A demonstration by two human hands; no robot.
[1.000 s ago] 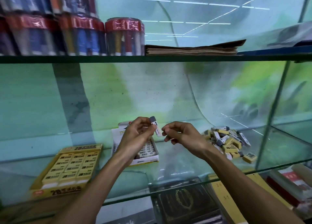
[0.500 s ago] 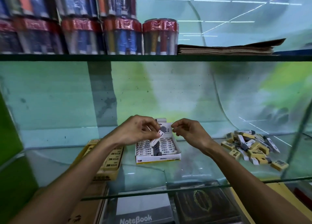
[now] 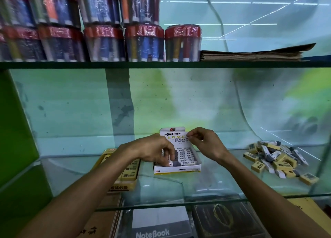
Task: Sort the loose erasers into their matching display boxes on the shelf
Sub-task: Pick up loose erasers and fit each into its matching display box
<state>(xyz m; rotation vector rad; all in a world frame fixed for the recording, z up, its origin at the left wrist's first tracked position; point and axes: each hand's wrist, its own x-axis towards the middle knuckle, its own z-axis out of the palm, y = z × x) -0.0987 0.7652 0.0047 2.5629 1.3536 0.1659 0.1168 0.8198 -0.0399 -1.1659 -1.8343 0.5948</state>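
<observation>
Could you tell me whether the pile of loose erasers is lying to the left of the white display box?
No, the pile of loose erasers lies on the glass shelf to the right of the white display box.

The shelf [image 3: 197, 187] is clear, glossy glass. The white display box [image 3: 177, 169] looks like smooth printed cardboard. The far tubs [image 3: 143, 44] wear shiny plastic wrap; right, a brown paper stack [image 3: 250, 55] looks matt.

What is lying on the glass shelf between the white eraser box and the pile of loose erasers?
Nothing: in the head view the glass shelf is bare between the white eraser box and the pile of loose erasers; only the right forearm passes above it.
</observation>
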